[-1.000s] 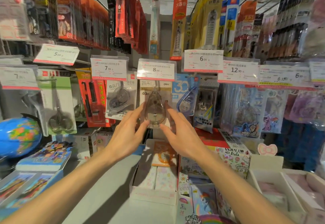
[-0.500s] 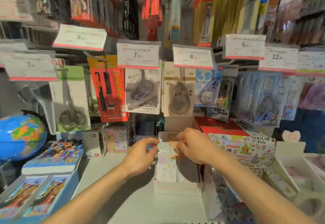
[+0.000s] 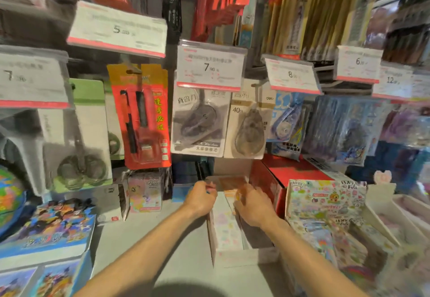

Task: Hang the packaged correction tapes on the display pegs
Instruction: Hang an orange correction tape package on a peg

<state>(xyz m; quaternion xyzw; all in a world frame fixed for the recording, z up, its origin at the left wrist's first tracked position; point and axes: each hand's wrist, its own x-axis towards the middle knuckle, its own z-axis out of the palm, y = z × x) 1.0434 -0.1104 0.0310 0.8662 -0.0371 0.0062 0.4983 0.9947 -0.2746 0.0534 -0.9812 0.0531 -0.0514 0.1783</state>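
A beige correction tape pack marked 40m (image 3: 249, 126) hangs on a peg under the 8 price tag. A grey pack (image 3: 200, 119) hangs to its left and a blue one (image 3: 285, 119) to its right. Below them stands an open white box (image 3: 232, 256) on the shelf. An orange-carded pack (image 3: 231, 183) stands at the box's far end. My left hand (image 3: 201, 197) is at the box's left rim with its fingers curled; blur hides what they touch. My right hand (image 3: 252, 204) reaches into the box with its fingers closed on the orange pack's lower edge.
Price tags (image 3: 209, 66) stick out in front of the pegs. A red pen pack (image 3: 142, 115) and scissors packs (image 3: 81, 133) hang at the left. A red box (image 3: 288, 171) and a sticker-covered box (image 3: 325, 201) crowd the right. Picture books (image 3: 53, 229) lie at the left.
Both hands let go of the beige pack, which now hangs on its peg, and dropped to the white box. My view moved closer and lower.
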